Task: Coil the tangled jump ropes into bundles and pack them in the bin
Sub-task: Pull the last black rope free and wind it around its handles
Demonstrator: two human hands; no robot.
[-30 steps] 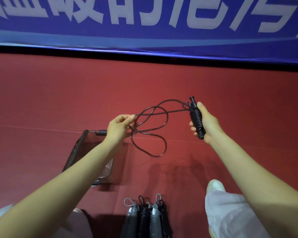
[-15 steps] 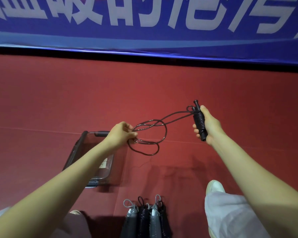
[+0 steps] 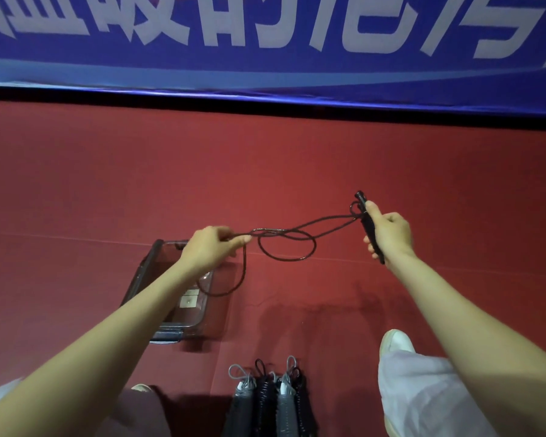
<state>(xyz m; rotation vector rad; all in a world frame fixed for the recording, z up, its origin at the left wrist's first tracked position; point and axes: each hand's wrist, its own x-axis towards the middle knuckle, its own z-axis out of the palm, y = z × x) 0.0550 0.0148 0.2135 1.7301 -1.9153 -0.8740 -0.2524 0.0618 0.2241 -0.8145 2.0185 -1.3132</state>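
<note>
The left hand (image 3: 213, 247) is pinching the black jump rope (image 3: 284, 244) over the clear bin's (image 3: 142, 272) far rim. The right hand (image 3: 390, 233) is gripping the handle (image 3: 371, 230), and the cord is spanning open red floor (image 3: 297, 171).

The jump rope (image 3: 284, 238) stretches in the air between the left hand (image 3: 210, 247), which pinches its cord, and the right hand (image 3: 390, 233), which grips its handle (image 3: 371, 228). The bin (image 3: 158, 257) stands on the floor (image 3: 108, 184) under the left hand, and one rope loop hangs before its right wall. Coiled rope bundles (image 3: 271, 398) lie side by side nearer the person, to the right of the bin. A shoe (image 3: 396, 342) is to the right of them. A banner (image 3: 265, 42) runs behind the floor's far edge.
</note>
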